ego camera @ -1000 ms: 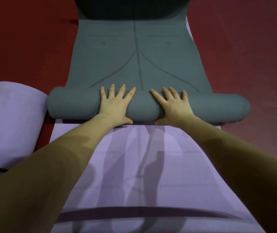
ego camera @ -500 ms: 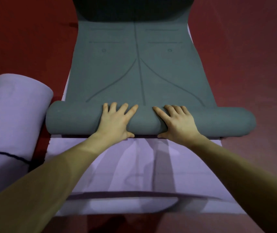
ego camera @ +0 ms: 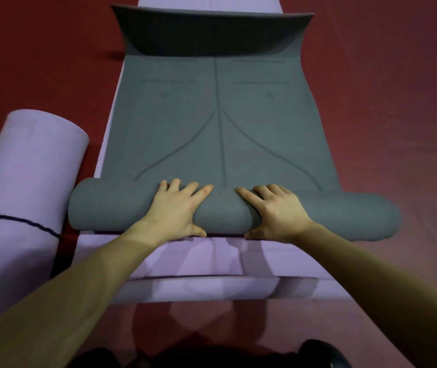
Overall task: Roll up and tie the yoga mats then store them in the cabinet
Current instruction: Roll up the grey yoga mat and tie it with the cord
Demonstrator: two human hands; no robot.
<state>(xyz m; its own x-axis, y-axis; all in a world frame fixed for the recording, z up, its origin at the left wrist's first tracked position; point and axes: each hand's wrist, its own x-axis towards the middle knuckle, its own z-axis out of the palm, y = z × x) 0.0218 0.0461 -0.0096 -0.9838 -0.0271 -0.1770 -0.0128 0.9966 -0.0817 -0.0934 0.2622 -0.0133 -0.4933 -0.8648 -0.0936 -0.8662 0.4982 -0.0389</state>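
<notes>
A grey yoga mat (ego camera: 217,115) with line markings lies on a flat purple mat (ego camera: 212,261). Its near end is wound into a thick roll (ego camera: 345,216) across the view. My left hand (ego camera: 177,208) rests on the roll left of centre, with fingers spread over the top and the thumb on the near side. My right hand (ego camera: 278,211) presses on it right of centre, its fingers bent slightly over the crest. The grey mat's far end (ego camera: 212,35) curls upward.
A rolled purple mat (ego camera: 31,176) tied with a dark string (ego camera: 13,219) lies on the left, close to the grey roll's end. Red floor (ego camera: 398,102) surrounds the mats. A dark shape (ego camera: 318,354) sits at the bottom edge.
The view has drawn back, bringing the purple mat's near edge and the grey mat's curled far end into sight. Both hands stay on the roll, and my right fingers bend more.
</notes>
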